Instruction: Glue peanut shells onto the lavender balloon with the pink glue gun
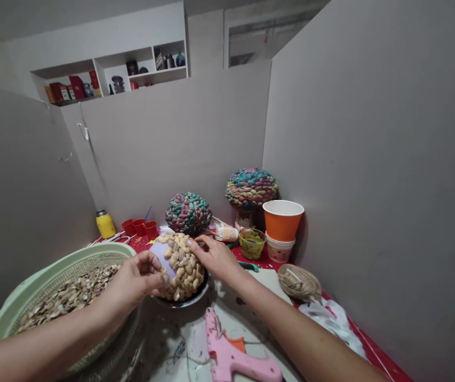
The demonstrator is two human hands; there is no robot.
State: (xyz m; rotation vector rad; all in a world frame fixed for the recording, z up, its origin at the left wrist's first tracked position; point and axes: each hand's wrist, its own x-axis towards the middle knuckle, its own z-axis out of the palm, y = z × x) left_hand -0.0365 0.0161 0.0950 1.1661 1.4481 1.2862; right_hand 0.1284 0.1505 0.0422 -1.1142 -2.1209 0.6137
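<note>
A rounded lilac form (162, 255) is largely covered in tan peanut shells (187, 268), with a bare lilac patch on its left side. It rests in a dark, shiny-rimmed bowl (179, 304). My right hand (217, 258) lies against the upper right of the shell-covered ball, thumb and fingers gripping it. At the bare patch, my left hand (143, 273) has its fingers curled in a pinch; whatever they hold is hidden. A pink glue gun (227, 350) lies in front of the bowl. To the left, a green basket (20, 302) contains many loose shells (68, 297).
Behind stand two painted shell-covered forms, a round one (188, 212) and a mushroom-shaped one (251, 188). Red cups (151, 230) and a yellow bottle (105, 225) are back left. An orange bucket (283, 220), a glass bowl (251, 244) and twine (299, 283) sit right, beside grey partitions (370, 159).
</note>
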